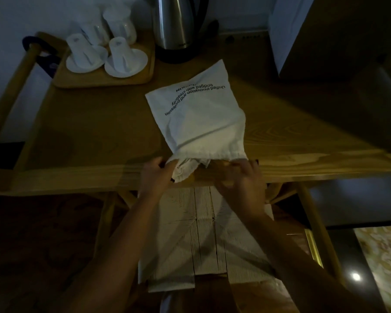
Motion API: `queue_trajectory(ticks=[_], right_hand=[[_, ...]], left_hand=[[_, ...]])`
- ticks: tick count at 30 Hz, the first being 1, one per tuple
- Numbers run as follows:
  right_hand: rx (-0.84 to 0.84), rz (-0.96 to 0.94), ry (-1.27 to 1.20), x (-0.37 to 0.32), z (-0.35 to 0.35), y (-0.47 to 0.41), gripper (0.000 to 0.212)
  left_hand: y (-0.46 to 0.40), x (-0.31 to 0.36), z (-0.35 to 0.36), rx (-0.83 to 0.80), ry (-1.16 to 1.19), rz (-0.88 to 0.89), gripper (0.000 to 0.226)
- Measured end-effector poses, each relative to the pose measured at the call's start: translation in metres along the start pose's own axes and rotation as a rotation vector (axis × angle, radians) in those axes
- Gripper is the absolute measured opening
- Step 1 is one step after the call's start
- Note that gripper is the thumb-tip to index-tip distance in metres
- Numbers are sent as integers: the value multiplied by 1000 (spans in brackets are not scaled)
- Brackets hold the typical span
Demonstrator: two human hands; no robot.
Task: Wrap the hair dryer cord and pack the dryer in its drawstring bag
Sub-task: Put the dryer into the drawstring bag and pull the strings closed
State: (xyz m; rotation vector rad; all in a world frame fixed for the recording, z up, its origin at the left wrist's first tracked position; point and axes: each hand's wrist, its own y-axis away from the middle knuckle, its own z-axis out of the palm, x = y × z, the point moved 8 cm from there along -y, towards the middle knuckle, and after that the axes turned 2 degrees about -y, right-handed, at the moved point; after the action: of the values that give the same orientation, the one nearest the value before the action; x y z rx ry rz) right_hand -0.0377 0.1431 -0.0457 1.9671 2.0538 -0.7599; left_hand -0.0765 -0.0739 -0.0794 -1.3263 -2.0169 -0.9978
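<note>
- head view shows us at the front edge of a wooden table (88,141), both hands at the gathered mouth of the white drawstring bag (203,118).
- our left hand (155,175) curls its fingers round the bunched cloth at the mouth's left side; our right hand (242,177) is bent at the right side of the mouth, but whether it pinches a cord or only cloth we cannot tell.
- the bag lies flat on the table with its closed end pointing away from us, mouth at the table edge; it bulges a little, so we judge the hair dryer is inside, though the dryer and its cord are hidden.
- to do this step well we judge we should keep one hand steadying the neck while the other draws the string out sideways, evenly, so the channel puckers all round and nothing snags.
- the bag is soft, matt woven cloth, creased, with dark printed lettering; the mouth crumples into loose folds.
- the table is smooth, grained, pale wood.
- at the back stand a shiny steel kettle (176,26) and white cups upturned on saucers on a wooden tray (104,80).
</note>
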Motion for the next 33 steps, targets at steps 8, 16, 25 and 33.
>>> queue_trajectory(ticks=[8, 16, 25, 33], right_hand=[[-264, -179, 95, -26, 41, -55, 39], [-403, -174, -30, -32, 43, -72, 33], [-343, -152, -136, -36, 33, -72, 27], [-266, -132, -128, -20, 32, -72, 29]], left_hand=[[17, 9, -25, 139, -311, 269, 51], [54, 43, 44, 182, -703, 745, 16], [22, 36, 40, 189, -721, 595, 5], [48, 19, 28, 256, -608, 801, 6]])
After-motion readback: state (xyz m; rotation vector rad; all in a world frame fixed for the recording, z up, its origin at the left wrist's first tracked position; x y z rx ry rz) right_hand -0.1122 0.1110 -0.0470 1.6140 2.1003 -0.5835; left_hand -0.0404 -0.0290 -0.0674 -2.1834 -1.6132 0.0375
